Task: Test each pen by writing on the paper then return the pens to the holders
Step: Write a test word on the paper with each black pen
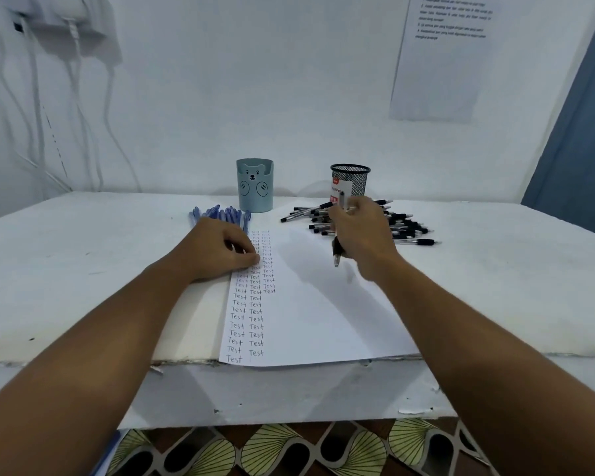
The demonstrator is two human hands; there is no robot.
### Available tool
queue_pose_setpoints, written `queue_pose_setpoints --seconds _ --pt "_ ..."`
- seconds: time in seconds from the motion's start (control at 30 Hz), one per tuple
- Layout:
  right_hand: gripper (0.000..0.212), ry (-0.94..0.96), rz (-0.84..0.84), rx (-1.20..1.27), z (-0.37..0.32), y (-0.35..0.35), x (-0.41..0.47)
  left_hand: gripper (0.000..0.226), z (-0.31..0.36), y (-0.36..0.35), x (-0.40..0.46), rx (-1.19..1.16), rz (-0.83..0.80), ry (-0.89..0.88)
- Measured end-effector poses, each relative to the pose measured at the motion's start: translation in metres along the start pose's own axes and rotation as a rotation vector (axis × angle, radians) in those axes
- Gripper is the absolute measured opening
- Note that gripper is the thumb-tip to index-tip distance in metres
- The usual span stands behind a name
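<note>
Grip: right hand [361,235] has its fingers curled tight round one black pen [337,250], tip pointing down at 6 o'clock, just above the paper [323,304].
Other hand: left hand [220,250] rests on the paper's left edge with fingers curled loosely, holding nothing, and keeps the sheet from sliding.
Paper: lies in the middle of the white table [83,269], with columns of the word "Test" down its left side.
Done so far: lots of words are written, so I think many pens were tried.
Left to do: both holders look empty from here. Blue pens [220,213] lie at 11 o'clock by the bear cup [255,185]. Pile of black pens [406,228] lies at 1 o'clock by the mesh cup [351,180]. All must go back in.
Arm pose: both forearms reach forward from 6 o'clock; right wrist is bent with the hand lifted off the sheet.
</note>
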State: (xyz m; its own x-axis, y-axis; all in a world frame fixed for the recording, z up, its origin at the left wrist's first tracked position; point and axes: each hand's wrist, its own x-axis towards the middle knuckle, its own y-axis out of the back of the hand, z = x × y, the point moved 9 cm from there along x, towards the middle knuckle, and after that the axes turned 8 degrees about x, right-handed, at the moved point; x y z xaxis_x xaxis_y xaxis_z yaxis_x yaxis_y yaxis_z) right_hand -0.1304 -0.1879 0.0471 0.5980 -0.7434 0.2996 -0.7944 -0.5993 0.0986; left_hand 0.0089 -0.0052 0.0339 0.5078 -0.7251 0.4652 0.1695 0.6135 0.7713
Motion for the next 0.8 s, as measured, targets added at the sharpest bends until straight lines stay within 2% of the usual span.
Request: queue_pose_setpoints --seconds 0.07,0.13,0.2,0.27,0.33,0.8 --pt "0.037 0.034 -0.036 -0.173 -0.011 0.013 0.008 0.012 0.000 0.000 0.000 0.007 -0.004 -0.005" --pt "0.049 0.092 -0.117 -0.483 -0.020 0.025 0.013 0.011 0.000 0.000 0.000 0.008 -0.008 0.001" --pt "0.041 0.076 -0.192 -0.734 -0.016 0.037 0.017 0.011 0.000 0.000 0.000 0.005 -0.008 0.007" --pt "0.032 0.004 -0.244 -0.848 -0.002 0.048 0.020 0.011 0.000 0.000 0.000 0.006 -0.007 0.007" --pt "0.032 -0.024 -0.278 -0.945 0.007 0.054 0.019 0.013 0.001 0.000 0.000 0.004 -0.005 0.001" --pt "0.019 -0.154 -0.390 -0.977 0.032 0.059 0.017 0.013 0.000 0.000 0.001 0.020 -0.012 -0.022"
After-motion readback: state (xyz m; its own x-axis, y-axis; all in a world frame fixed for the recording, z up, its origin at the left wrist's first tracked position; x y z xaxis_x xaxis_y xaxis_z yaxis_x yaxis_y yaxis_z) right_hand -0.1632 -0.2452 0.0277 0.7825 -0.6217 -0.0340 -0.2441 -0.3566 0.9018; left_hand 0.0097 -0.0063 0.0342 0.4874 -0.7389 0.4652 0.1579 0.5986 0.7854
